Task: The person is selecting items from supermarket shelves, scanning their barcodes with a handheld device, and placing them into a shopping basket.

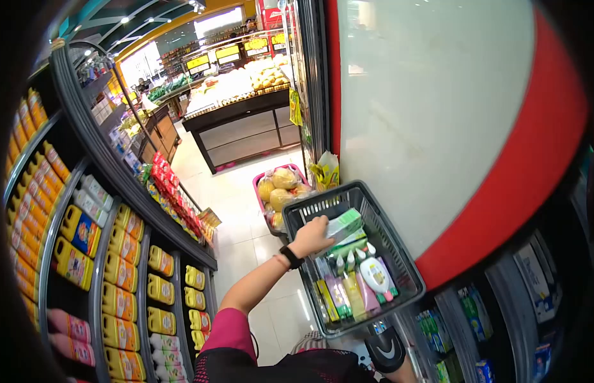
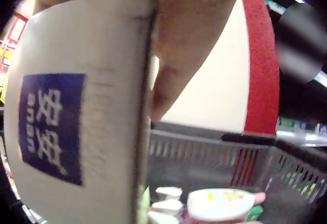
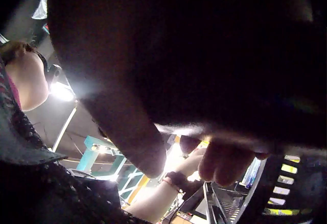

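My left hand (image 1: 311,236) grips a green-and-white carton (image 1: 345,225) over the far end of a dark shopping basket (image 1: 414,288). Up close in the left wrist view, the carton's pale end (image 2: 112,45) bears a dark blue "anan" label, with my fingers behind it. Inside the basket lie a white bottle (image 1: 375,276) with a pink cap, several bottles with white tops, and a yellow box (image 1: 327,300). My right hand (image 3: 225,162) holds the basket at its near side, fingertips and thumb showing in the right wrist view; the basket hides it in the head view.
Shelves of yellow jugs (image 1: 123,281) and orange bottles (image 1: 45,172) line the left. A pink crate (image 1: 255,185) of bagged round fruit stands on the floor beyond the basket. A white wall panel (image 1: 431,96) with a red border rises at right. A produce stand (image 1: 246,137) is farther back.
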Available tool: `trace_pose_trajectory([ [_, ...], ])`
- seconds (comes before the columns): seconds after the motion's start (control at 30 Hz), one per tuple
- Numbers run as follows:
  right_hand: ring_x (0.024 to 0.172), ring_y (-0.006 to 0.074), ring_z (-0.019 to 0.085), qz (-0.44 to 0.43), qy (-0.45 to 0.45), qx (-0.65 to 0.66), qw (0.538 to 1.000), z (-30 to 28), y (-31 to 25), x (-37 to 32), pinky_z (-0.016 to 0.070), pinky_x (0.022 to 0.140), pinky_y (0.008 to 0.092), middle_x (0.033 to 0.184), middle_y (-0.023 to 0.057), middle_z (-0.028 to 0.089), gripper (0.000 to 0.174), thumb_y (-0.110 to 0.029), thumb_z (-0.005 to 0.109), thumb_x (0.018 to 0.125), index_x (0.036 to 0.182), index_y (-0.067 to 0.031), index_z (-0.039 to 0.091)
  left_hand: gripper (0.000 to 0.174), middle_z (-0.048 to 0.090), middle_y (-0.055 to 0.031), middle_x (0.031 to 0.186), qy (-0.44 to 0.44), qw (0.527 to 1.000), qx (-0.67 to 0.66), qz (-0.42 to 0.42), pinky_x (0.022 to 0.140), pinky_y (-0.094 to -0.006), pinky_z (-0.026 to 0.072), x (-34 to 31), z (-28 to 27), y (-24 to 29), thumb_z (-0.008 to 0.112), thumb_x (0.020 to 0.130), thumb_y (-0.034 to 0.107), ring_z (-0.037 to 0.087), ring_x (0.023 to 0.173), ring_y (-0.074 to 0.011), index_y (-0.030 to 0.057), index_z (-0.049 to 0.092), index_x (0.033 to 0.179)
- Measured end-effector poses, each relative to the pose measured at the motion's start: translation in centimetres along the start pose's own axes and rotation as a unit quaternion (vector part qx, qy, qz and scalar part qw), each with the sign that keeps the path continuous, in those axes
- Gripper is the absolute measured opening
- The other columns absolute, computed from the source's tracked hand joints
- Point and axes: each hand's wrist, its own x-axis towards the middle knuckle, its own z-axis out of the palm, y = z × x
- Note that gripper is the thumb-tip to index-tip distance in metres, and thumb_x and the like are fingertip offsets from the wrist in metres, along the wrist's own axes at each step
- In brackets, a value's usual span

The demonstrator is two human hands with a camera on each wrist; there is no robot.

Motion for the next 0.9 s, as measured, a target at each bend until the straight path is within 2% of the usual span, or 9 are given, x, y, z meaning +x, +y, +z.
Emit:
trace_pose_trajectory([
  [0.3,0.105,0.0183,0.054,0.264,0.059,0.192,0.943,0.3,-5.9,7.8,0.0429,0.092,0.033,0.121,0.0118,0.058,0.062,-0.008,0.072,0.073,0.129,0.0017,0.047,0.03,0.062,-0.0177,0.094,-0.066,0.984,0.166,0.022,0.068,-0.0428,0.0531,13.2,11.8,-11.4,0.064,0.073,0.014,0.064,0.085,-0.0326,-0.0003,0.054,0.097],
  [0.37,0.102,0.0162,0.053,0.156,0.122,0.246,0.949,2.9,-2.0,7.6,0.0447,0.088,0.0322,0.113,0.0124,0.06,0.06,-0.005,0.072,0.069,0.123,0.0057,0.048,0.02,0.064,-0.0149,0.092,-0.063,0.969,0.239,-0.001,0.065,-0.0393,0.0541,14.5,14.1,-12.0,0.06,0.077,0.01,0.066,0.084,-0.0279,0.0013,0.057,0.095],
  [0.43,0.103,0.0166,0.053,0.171,0.109,0.207,0.957,2.3,-3.3,8.1,0.0446,0.089,0.0324,0.115,0.0124,0.06,0.063,-0.006,0.073,0.068,0.124,0.006,0.048,0.021,0.068,-0.0101,0.095,-0.181,0.936,0.301,0.005,0.059,-0.0412,0.0557,15.8,13.4,-11.3,0.058,0.083,0.009,0.069,0.084,-0.0255,0.0032,0.064,0.102],
  [0.5,0.105,0.0166,0.052,0.217,0.112,0.228,0.943,1.8,-6.2,8.0,0.0431,0.091,0.0322,0.118,0.0128,0.058,0.065,-0.007,0.074,0.068,0.126,0.006,0.046,0.022,0.07,-0.0076,0.095,-0.215,0.903,0.371,0.023,0.059,-0.0424,0.0563,15.8,12.3,-10.0,0.058,0.084,0.011,0.069,0.086,-0.0263,0.0062,0.069,0.103],
  [0.63,0.112,0.0163,0.05,0.268,0.13,0.246,0.922,2.6,-8.9,6.6,0.0403,0.096,0.0324,0.124,0.0146,0.056,0.068,-0.01,0.073,0.07,0.13,0.0042,0.044,0.018,0.072,-0.0063,0.089,-0.264,0.862,0.433,-0.021,0.052,-0.0436,0.0558,17.0,11.4,-6.9,0.057,0.084,0.012,0.07,0.078,-0.0271,0.0083,0.075,0.086],
  [0.7,0.109,0.0184,0.056,0.27,0.162,0.193,0.929,3.3,-8.5,4.5,0.0431,0.095,0.0323,0.118,0.0086,0.06,0.062,-0.006,0.074,0.075,0.131,-0.0036,0.049,0.034,0.071,-0.0086,0.08,-0.194,0.921,0.321,0.103,0.051,-0.044,0.0539,15.6,7.5,-4.6,0.061,0.084,0.038,0.069,0.071,-0.0278,0.0068,0.074,0.083],
  [0.77,0.11,0.0163,0.055,0.243,0.195,0.17,0.935,4.0,-8.5,2.3,0.0428,0.095,0.0318,0.12,0.0079,0.06,0.067,-0.007,0.076,0.074,0.133,-0.0029,0.046,0.045,0.069,-0.0131,0.078,-0.182,0.937,0.253,0.159,0.058,-0.0426,0.0526,13.4,2.2,1.8,0.06,0.083,0.05,0.068,0.072,-0.0315,0.0069,0.073,0.082],
  [0.83,0.111,0.0141,0.054,0.22,0.239,0.146,0.934,5.6,-8.1,-0.3,0.0426,0.096,0.0313,0.121,0.0071,0.059,0.072,-0.008,0.078,0.072,0.135,-0.0022,0.042,0.045,0.068,-0.0154,0.08,-0.254,0.935,0.127,0.213,0.065,-0.041,0.0509,9.0,-3.7,8.0,0.055,0.086,0.05,0.066,0.075,-0.0336,0.0077,0.07,0.088],
  [0.9,0.11,0.0144,0.054,0.141,0.303,0.219,0.917,7.8,-7.5,-3.6,0.0434,0.094,0.0303,0.122,0.0077,0.058,0.072,-0.01,0.078,0.072,0.134,-0.0003,0.043,0.036,0.068,-0.0116,0.089,-0.341,0.877,-0.019,0.338,0.07,-0.0382,0.0507,3.2,-8.9,12.0,0.053,0.091,0.041,0.066,0.081,-0.0298,0.0087,0.064,0.105],
])
